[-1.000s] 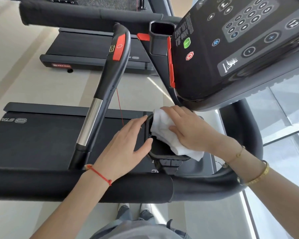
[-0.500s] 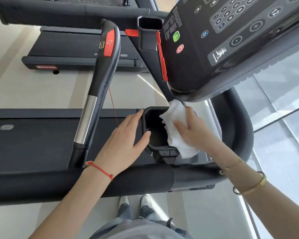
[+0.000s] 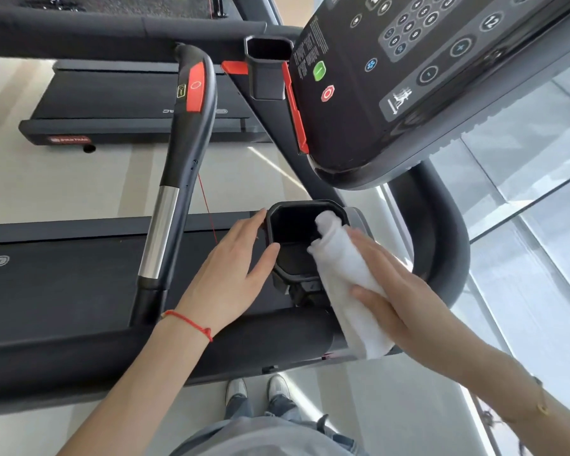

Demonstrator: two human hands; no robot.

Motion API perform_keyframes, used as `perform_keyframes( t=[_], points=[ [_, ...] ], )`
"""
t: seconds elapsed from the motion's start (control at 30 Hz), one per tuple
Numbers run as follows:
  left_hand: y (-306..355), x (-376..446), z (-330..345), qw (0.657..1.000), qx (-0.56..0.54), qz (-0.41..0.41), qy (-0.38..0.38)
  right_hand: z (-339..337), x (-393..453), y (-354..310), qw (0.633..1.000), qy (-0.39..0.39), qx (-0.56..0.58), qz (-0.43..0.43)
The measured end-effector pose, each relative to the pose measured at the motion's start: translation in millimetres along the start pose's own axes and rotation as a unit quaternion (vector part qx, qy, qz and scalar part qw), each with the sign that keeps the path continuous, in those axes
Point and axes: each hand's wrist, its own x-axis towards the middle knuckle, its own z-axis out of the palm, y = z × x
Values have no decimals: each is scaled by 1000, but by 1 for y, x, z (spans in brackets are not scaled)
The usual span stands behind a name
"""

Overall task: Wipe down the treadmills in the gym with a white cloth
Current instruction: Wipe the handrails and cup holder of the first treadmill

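A black cup holder (image 3: 288,225) juts from the treadmill below the dark console (image 3: 408,77). My left hand (image 3: 231,274) rests against the holder's left side, fingers straight and thumb on its rim. My right hand (image 3: 395,291) holds a white cloth (image 3: 346,278) against the holder's right rim, fingers wrapped over it. The cloth's top end dips into the holder and its lower end hangs down over the padded handrail (image 3: 79,353).
A curved handle (image 3: 181,166) with a red pad and a chrome section rises to the left. The treadmill belt (image 3: 56,284) lies below it. A second treadmill (image 3: 129,103) stands beyond. A second cup holder (image 3: 269,64) sits beside the console. Window glass (image 3: 524,225) lies at right.
My right hand has dragged the cloth from over the holder's opening to its right rim, so the opening now shows. The left hand stays on the holder's left side.
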Motion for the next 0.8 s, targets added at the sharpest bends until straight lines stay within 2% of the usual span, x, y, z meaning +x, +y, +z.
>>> perform_keyframes(
  t=[0.07,0.17,0.33,0.43,0.57,0.73,0.8],
  points=[
    [-1,1,0,1000,-13,1,2,-4,5,-1,996,-64,-48,-45],
    [-2,1,0,1000,-28,-6,-2,-1,25,-4,986,-90,-113,-81],
    [-4,2,1,998,-51,-20,10,23,53,-12,969,-79,-220,-84],
    [-4,3,1,999,-45,-11,14,11,36,-6,971,-80,-210,-83],
    [-5,5,3,999,-36,-9,21,-9,27,2,956,-81,-261,-112],
    [-2,5,4,999,-44,-16,24,22,63,-11,947,-107,-293,-83],
    [-2,4,3,999,-43,-19,24,21,58,-9,950,-87,-290,-82]
  ],
)
